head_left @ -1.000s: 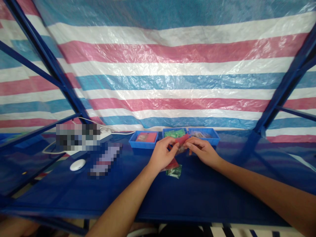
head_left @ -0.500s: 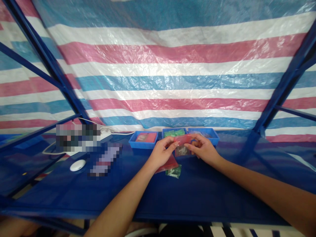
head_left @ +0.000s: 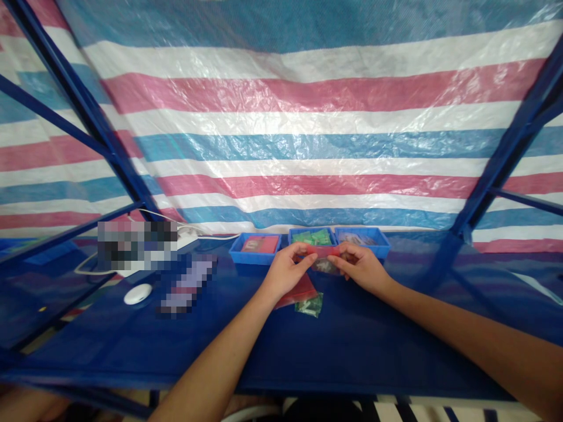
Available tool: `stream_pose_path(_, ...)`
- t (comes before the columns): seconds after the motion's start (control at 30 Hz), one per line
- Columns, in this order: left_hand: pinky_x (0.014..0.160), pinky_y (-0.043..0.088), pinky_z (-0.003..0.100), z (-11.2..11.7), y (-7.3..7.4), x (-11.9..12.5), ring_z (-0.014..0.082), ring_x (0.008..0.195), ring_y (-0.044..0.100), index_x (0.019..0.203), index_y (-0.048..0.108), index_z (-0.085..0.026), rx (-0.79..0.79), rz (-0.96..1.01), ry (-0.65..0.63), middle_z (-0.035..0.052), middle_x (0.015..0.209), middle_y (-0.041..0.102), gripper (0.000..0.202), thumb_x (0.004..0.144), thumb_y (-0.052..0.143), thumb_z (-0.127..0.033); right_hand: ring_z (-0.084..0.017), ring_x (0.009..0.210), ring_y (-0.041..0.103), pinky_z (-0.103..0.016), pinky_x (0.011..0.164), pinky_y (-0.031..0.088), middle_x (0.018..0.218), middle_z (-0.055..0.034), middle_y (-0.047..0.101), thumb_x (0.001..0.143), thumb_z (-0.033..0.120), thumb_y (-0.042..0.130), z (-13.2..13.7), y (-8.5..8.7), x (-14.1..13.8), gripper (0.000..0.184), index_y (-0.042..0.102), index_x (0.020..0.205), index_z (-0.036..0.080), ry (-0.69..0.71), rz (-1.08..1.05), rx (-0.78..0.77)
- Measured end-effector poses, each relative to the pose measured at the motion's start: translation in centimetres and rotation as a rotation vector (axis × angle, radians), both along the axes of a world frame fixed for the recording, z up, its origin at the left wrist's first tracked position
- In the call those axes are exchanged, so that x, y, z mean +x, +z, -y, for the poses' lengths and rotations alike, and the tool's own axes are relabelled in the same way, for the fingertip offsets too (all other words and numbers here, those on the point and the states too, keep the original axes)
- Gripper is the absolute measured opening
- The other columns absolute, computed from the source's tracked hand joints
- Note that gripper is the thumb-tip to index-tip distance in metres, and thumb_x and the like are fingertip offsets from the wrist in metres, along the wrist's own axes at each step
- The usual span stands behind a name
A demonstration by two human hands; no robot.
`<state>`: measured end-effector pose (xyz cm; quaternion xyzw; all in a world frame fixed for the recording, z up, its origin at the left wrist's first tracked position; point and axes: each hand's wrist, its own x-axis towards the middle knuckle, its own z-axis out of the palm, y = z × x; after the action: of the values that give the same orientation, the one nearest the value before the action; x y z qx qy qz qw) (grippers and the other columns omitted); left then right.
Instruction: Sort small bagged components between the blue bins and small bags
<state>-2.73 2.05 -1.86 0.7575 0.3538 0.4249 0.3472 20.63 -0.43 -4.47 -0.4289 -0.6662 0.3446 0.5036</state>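
Note:
A small plastic bag (head_left: 326, 265) with a red upper band hangs between my two hands, with pale pieces showing dimly inside. My left hand (head_left: 288, 266) pinches the band's left end between thumb and fingers. At its right end, my right hand (head_left: 358, 265) pinches the same band. Under my left hand a red plastic bag (head_left: 299, 293) lies on the table, partly hidden by the wrist. Beside it rests a small green bag (head_left: 309, 305) with light pieces in it.
Three blue trays stand at the back: one with red bags (head_left: 236, 255), one with green bags (head_left: 313, 237), one with clear bags (head_left: 382, 249). A white round object (head_left: 138, 294), a blurred-out item (head_left: 189, 286) and white cables (head_left: 220, 237) lie left on the blue table (head_left: 373, 351).
The bag's red band has come down and is now stretched level between both hands. My right fingers have shifted onto its right end. The table items stay put.

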Motion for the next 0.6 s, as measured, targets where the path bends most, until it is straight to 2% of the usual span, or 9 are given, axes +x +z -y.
stream_pose_path(0.13,0.083,0.057,0.032,0.09,0.05,-0.09,0.0218,0.093,0.072,0.104,0.075,-0.018,0.029,-0.033,-0.008,0.0071,0.102,0.078,0.031,0.095,0.066,-0.045,-0.015,0.048,0.057,-0.028,0.046,0.047,0.062,0.0023,0.063,0.086,0.06,0.073,0.15,0.21,-0.08,0.038,0.069,0.095,0.023,0.0,-0.024,0.0)
stream_pose_path(0.33,0.087,0.058,0.034,0.01,-0.03,-0.12,0.024,0.1,0.072,0.109,0.075,-0.018,0.047,0.002,0.038,0.0088,0.108,0.078,0.032,0.093,0.068,-0.045,-0.015,0.048,0.06,-0.028,0.046,0.048,0.064,0.002,0.066,0.084,0.063,0.073,0.08,0.19,-0.09,0.043,0.069,0.099,0.022,-0.016,-0.017,-0.001)
stream_pose_path(0.6,0.084,0.056,0.032,0.36,0.36,-0.07,0.0215,0.09,0.072,0.102,0.076,-0.018,0.075,-0.01,0.027,0.0061,0.1,0.079,0.029,0.095,0.066,-0.045,-0.016,0.048,0.059,-0.029,0.048,0.049,0.061,0.0024,0.062,0.085,0.062,0.073,-0.18,-0.17,0.04,0.041,0.07,0.098,0.023,-0.033,-0.021,0.017)
